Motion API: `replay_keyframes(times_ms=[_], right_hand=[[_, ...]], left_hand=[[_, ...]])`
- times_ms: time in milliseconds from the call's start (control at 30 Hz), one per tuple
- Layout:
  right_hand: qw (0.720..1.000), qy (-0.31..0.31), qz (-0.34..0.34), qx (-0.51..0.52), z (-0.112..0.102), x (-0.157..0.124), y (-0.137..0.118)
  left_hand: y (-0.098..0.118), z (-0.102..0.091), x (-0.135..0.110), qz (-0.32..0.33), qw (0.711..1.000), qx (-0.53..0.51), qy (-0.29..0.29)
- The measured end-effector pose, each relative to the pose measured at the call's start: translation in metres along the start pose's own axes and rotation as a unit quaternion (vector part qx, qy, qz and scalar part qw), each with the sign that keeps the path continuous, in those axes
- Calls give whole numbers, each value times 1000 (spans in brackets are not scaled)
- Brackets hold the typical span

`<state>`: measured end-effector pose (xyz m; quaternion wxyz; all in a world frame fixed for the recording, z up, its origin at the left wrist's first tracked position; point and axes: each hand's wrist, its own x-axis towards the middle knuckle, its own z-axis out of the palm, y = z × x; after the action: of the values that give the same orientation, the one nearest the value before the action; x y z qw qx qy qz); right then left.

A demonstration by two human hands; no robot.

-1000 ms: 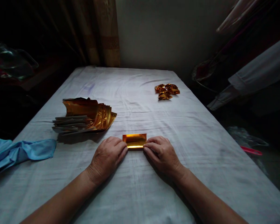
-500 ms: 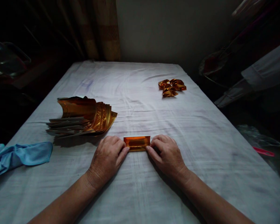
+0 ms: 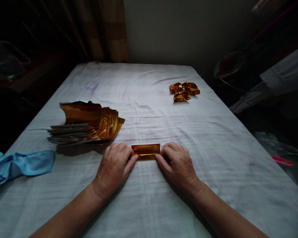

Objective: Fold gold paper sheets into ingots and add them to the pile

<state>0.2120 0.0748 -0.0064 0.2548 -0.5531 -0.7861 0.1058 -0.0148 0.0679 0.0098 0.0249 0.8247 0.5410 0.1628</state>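
A small folded piece of shiny gold foil paper (image 3: pixel 146 151) lies on the white cloth in front of me, its near edge turned up along a crease. My left hand (image 3: pixel 116 162) pinches its left end, thumb on the near edge and fingers curled behind. At the right end my right hand (image 3: pixel 176 162) holds it the same way. Left of my hands stands a fanned stack of gold foil paper sheets (image 3: pixel 89 124), grey on the back. Several folded gold foil pieces (image 3: pixel 183 91) sit in a cluster at the far right.
A white cloth (image 3: pixel 149 205) with wrinkles covers the table. A light blue cloth (image 3: pixel 27 163) lies at the left edge. Beyond the right edge are clear plastic and a pink strip (image 3: pixel 282 161). A curtain (image 3: pixel 111 29) and a wall (image 3: pixel 169 29) stand behind.
Both hands keep their hold on the foil paper, almost still. The crease along its near edge looks slightly brighter and more raised. The whole view has shifted a little.
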Motion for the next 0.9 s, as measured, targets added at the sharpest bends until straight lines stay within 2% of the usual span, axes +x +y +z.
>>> replay_keyframes(times_ms=[433, 600, 667, 800, 900], right_hand=[[1000, 2, -2, -17, 0, 1, -1], [1000, 21, 8, -6, 3, -1, 2], [1000, 28, 4, 0, 4, -1, 2], [1000, 18, -7, -1, 5, -2, 2], [1000, 12, -4, 0, 4, -1, 1]], left_hand=[[0, 0, 1, -5, 1000, 5, -12], [2, 2, -1, -3, 1000, 14, 20], [4, 2, -2, 12, 999, 26, 40], [10, 0, -3, 82, 991, 63, 83], [15, 1, -6, 126, 986, 77, 83]])
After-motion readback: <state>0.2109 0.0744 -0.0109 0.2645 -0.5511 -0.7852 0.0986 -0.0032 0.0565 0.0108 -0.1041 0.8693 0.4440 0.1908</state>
